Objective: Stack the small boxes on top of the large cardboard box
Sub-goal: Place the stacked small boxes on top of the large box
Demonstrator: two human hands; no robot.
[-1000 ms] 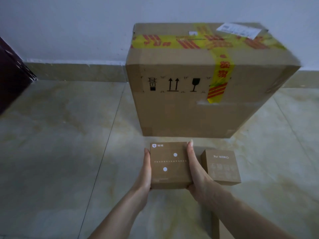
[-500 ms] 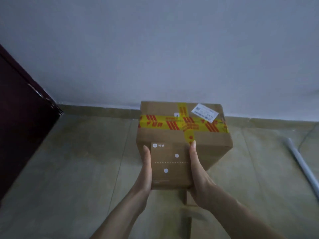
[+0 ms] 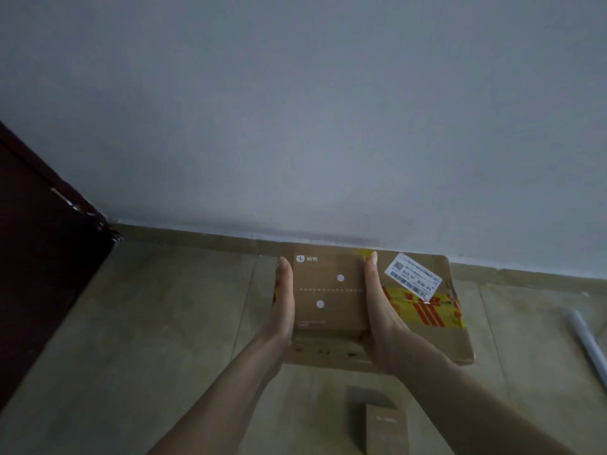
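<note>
A small brown box [image 3: 328,295] with two white dots on its lid is held from both sides, my left hand [image 3: 283,303] flat on its left face and my right hand [image 3: 381,310] on its right. It lies over the left part of the top of the large cardboard box [image 3: 437,339], which has yellow and red tape and a white label [image 3: 412,274]. I cannot tell whether it rests on the top or hovers just above. A second small brown box [image 3: 381,421] sits on the floor in front, between my forearms.
The large box stands against a pale wall with a tiled skirting [image 3: 197,238]. A dark door [image 3: 39,257] is at the left. A pale tube [image 3: 588,339] lies on the tiled floor at the right.
Both hands lifted the dotted box from the floor and carried it forward over the large box's top. The camera view rose, so the large box now shows from above.
</note>
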